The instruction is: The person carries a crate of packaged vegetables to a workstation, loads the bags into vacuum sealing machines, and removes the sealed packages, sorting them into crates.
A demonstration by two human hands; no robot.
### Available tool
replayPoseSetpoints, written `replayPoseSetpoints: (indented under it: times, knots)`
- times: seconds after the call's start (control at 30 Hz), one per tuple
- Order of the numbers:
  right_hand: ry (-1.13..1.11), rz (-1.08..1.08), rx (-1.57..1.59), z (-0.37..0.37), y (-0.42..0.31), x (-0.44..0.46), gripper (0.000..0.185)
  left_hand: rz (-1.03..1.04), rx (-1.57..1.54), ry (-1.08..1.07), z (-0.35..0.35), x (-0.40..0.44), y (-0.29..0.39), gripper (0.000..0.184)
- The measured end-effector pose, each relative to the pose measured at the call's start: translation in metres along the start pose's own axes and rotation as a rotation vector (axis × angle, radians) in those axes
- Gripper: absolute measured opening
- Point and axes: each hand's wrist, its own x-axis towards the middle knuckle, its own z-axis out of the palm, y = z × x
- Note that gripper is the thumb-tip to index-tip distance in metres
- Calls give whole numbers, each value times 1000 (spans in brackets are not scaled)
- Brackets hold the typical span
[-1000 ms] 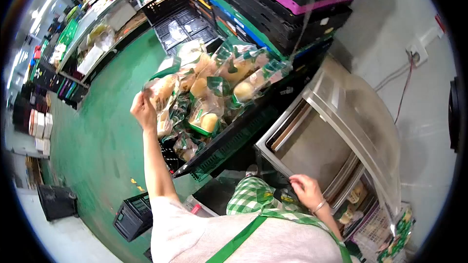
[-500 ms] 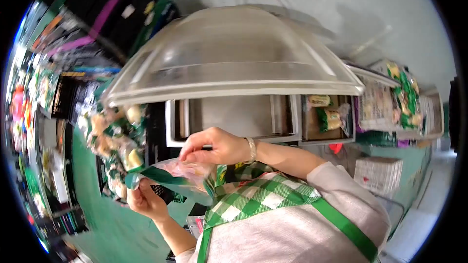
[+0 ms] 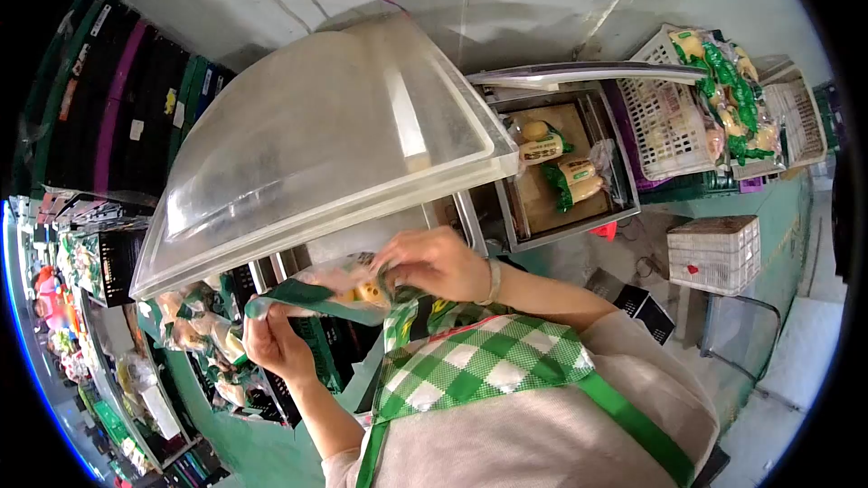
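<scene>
A green and clear plastic bag (image 3: 316, 296) stretches between my two hands, with something yellowish and pinkish inside near its right end. My left hand (image 3: 278, 345) pinches the green left end. At the other end, the curled fingers of my right hand (image 3: 438, 264) grip the clear plastic. Just beyond the bag rises the clear domed lid (image 3: 316, 136) of a metal packing machine, tilted up over its chamber (image 3: 371, 230). To the right, a second metal chamber (image 3: 561, 233) holds a few filled green-and-clear bags (image 3: 579, 183).
White plastic baskets (image 3: 665, 122) with filled bags stand at the right, and an upturned white crate (image 3: 714, 255) sits on the floor. Stacked dark crates (image 3: 113, 99) line the back left. More filled bags (image 3: 203, 325) lie in a black crate at the left.
My view has turned right, so the machine appears tilted and further left. Both hands still hold the bag, and the yellowish content shows more clearly near my right hand.
</scene>
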Motion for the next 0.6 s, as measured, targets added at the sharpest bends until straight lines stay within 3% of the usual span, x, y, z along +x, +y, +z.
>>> replayPoseSetpoints:
  times: [0.03, 0.07, 0.1, 0.2, 0.23, 0.3, 0.33, 0.4, 0.47, 0.5, 0.6]
  knots:
    - [53, 20, 2, -8, -6, 1, 16, -40, -25, 25, 3, 3, 0, 9]
    - [98, 66, -38, -16, -12, 1, 14, -61, 167, -51, -10, 5, -13, 12]
    - [147, 110, -79, -19, -16, 2, 13, -99, -148, 101, 4, 4, -23, 15]
    - [238, 115, -143, 2, -5, -2, 12, -241, -465, 83, 17, 12, -48, 18]
    - [297, 118, -127, 13, 2, -1, 12, -309, -744, 43, 19, 15, -67, 15]
    - [386, 141, -67, 30, 13, 4, 13, -502, -877, 194, 37, 29, -74, 12]
    - [428, 196, 1, 41, 24, 5, 13, -451, -892, 98, 35, 32, -97, 12]
    - [541, 281, 111, 57, 48, 13, 15, -287, -639, 70, 46, 48, -136, 12]
    - [637, 304, 236, 70, 76, 21, 15, 182, -340, 45, 67, 76, -159, 24]
    - [690, 313, 300, 75, 85, 25, 14, 308, -273, 21, 80, 92, -165, 23]
    - [863, 291, 210, 90, 107, 38, 15, 299, -285, -224, 126, 135, -155, 21]
